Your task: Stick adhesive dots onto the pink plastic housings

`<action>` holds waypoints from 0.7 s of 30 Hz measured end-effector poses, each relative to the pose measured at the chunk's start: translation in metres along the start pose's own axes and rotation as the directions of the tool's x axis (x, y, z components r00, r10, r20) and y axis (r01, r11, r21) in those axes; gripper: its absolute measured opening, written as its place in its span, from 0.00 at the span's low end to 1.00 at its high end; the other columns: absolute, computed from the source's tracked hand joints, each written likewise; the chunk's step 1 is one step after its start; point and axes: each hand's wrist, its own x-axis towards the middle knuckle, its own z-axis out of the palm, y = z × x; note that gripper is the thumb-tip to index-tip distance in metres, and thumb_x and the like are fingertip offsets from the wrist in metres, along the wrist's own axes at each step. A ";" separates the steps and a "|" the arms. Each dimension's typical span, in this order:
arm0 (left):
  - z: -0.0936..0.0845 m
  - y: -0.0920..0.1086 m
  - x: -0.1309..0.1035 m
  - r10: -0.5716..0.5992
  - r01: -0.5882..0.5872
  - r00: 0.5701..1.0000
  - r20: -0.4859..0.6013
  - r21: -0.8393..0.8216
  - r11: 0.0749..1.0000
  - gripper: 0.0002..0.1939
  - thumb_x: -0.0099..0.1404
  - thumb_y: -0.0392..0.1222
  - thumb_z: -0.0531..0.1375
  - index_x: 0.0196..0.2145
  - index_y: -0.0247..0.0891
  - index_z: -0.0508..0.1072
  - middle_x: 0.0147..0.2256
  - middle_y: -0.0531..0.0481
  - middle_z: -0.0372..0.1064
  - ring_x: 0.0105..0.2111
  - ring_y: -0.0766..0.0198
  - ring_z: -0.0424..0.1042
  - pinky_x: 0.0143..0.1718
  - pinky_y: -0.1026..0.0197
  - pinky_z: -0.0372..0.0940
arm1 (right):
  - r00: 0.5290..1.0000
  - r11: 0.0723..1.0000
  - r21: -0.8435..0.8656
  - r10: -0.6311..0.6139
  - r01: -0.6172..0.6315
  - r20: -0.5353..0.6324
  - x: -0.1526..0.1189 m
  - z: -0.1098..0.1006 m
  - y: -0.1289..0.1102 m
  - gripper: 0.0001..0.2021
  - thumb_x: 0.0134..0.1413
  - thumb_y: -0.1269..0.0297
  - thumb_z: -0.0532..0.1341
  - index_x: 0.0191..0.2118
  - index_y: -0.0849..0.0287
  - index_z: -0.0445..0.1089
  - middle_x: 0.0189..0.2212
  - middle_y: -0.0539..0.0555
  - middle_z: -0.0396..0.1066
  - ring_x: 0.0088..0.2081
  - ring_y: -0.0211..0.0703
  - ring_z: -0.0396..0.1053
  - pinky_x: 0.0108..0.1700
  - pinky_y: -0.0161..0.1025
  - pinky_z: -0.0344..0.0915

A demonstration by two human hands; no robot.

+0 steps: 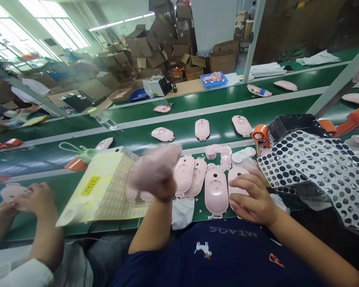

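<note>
My left hand (164, 189) is raised in front of the bench, closed around a pink plastic shell (155, 163) that is smeared by motion. Over a pink oval cover (237, 173) at the right of the row is my right hand (254, 195), its fingers bent and apart. Whether its fingertips touch that cover I cannot tell. Beside it lies another pink oval cover (216, 191) with a round recess. Two more pink covers (184, 175) overlap to the left of that. Small round pink parts (225, 157) are grouped behind the row.
A yellow sticker sheet (104, 187) leans at left; sheets of black dots (314, 167) and an orange fan (261, 133) are at right. Pink shells (202, 129) lie on the green conveyor (179, 133). A co-worker's hands (37, 199) hold a pink part at far left.
</note>
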 end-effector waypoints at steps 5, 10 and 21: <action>-0.006 0.017 0.089 0.127 -0.101 0.982 -0.143 0.178 0.979 0.39 0.63 0.57 0.65 0.66 0.44 0.58 0.64 0.42 0.63 0.68 0.47 0.57 0.67 0.46 0.57 | 0.999 0.997 0.060 0.049 -0.049 0.009 -0.004 0.006 0.002 0.05 0.57 0.70 0.60 0.33 0.53 0.71 0.42 0.51 0.76 0.43 0.42 0.72 0.63 0.51 0.54; 0.022 -0.023 0.149 -0.181 0.256 0.961 -0.208 0.424 0.869 0.22 0.69 0.43 0.63 0.59 0.38 0.69 0.58 0.39 0.70 0.60 0.49 0.69 0.60 0.46 0.66 | 0.997 0.992 0.098 0.081 -0.081 0.004 -0.015 0.007 0.007 0.05 0.59 0.71 0.59 0.35 0.54 0.71 0.42 0.52 0.76 0.43 0.41 0.73 0.62 0.50 0.57; 0.072 -0.098 0.223 -0.303 0.306 0.938 -0.166 0.806 0.506 0.21 0.71 0.47 0.62 0.58 0.37 0.69 0.57 0.40 0.68 0.53 0.51 0.72 0.52 0.43 0.71 | 0.972 0.972 0.051 0.227 -0.230 0.055 -0.062 -0.015 0.013 0.06 0.62 0.71 0.57 0.35 0.56 0.69 0.39 0.56 0.76 0.38 0.43 0.73 0.44 0.45 0.72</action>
